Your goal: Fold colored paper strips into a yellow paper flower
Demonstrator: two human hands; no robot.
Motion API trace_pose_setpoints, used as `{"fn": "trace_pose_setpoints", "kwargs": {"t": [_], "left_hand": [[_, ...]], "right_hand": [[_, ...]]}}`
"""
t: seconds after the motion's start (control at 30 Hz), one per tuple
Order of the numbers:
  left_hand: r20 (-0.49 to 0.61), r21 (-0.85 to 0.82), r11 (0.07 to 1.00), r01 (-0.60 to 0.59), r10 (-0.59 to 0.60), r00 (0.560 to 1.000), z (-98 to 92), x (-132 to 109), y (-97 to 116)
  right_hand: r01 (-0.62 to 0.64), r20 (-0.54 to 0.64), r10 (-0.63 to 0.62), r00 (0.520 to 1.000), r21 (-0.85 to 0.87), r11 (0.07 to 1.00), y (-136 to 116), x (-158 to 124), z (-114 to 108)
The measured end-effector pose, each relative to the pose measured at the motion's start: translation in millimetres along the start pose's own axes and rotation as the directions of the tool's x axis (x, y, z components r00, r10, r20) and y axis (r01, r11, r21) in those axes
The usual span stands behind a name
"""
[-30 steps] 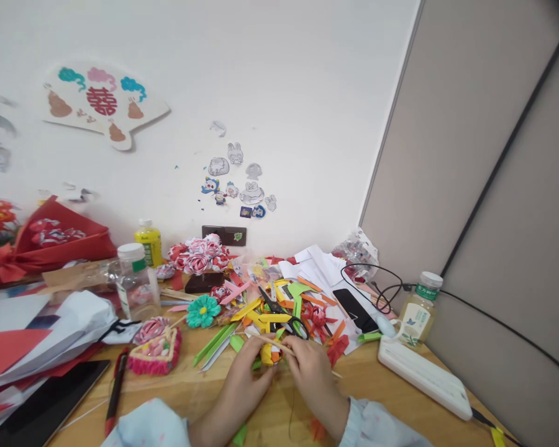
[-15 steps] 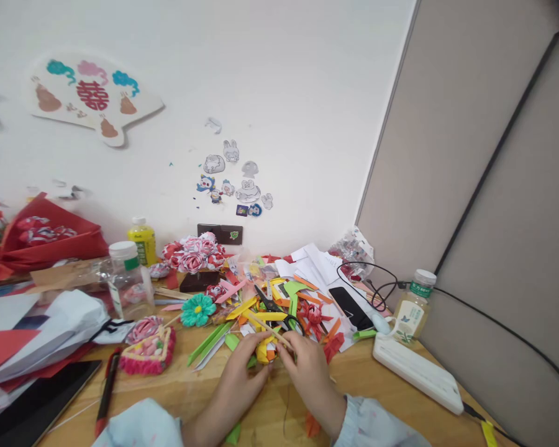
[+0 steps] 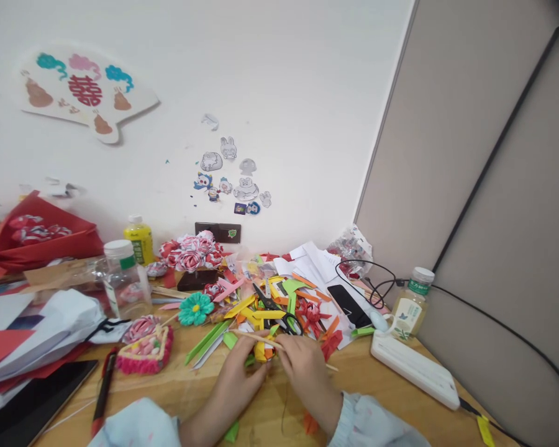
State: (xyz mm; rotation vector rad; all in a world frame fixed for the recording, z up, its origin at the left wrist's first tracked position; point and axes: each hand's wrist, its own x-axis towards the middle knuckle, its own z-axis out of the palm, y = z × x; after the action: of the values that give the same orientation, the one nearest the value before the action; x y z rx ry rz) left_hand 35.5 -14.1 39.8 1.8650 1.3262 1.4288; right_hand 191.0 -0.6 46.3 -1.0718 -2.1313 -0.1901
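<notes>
My left hand (image 3: 237,370) is closed on a small yellow and orange folded-paper piece (image 3: 262,351), its thumb and fingers around the left side. My right hand (image 3: 305,365) pinches a thin wooden stick (image 3: 261,339), which lies slantwise over the top of the paper piece. Part of the stick is hidden behind my right fingers, and part of the paper is hidden by both hands. Just beyond my hands lie scissors (image 3: 271,302) with black handles, among yellow, green and orange paper strips. A red paper flower (image 3: 312,313) rests to their right.
To the right are a phone (image 3: 349,306), a white power strip (image 3: 414,369) with a cable, and a bottle (image 3: 410,304). On the left are a teal flower (image 3: 196,308), a pink-edged heart-shaped piece (image 3: 145,357), a black-and-red pen (image 3: 103,391), a dark tablet (image 3: 37,403) and paper sheets.
The stick has turned flatter, its left end now lower and further left, and its other end shows to the right of my right hand. The camera view has shifted slightly.
</notes>
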Motion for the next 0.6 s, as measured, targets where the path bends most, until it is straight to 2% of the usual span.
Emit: {"fn": "trace_pose_setpoints", "kwargs": {"t": [0.13,0.3,0.37,0.47,0.6], "left_hand": [[-0.019,-0.056,0.997,0.062,-0.063,0.998,0.3,2,-3],[-0.004,-0.125,0.982,0.144,-0.145,0.989,-0.1,5,-5],[0.008,-0.162,0.973,0.162,-0.163,0.987,0.1,5,-5],[0.035,-0.232,0.957,0.176,-0.172,0.984,0.5,3,-4],[0.018,-0.31,0.932,0.187,-0.192,0.981,0.3,3,-4]], "right_hand": [[0.091,0.024,-0.089,0.996,-0.081,0.993,2,-1,1],[0.099,0.123,-0.09,0.988,-0.072,0.992,1,-1,0],[0.04,0.125,-0.035,0.991,-0.034,0.999,0,0,-1],[-0.132,0.088,0.126,0.988,0.058,0.99,1,3,-4],[-0.316,0.028,0.318,0.948,0.229,0.921,6,7,-9]]}}
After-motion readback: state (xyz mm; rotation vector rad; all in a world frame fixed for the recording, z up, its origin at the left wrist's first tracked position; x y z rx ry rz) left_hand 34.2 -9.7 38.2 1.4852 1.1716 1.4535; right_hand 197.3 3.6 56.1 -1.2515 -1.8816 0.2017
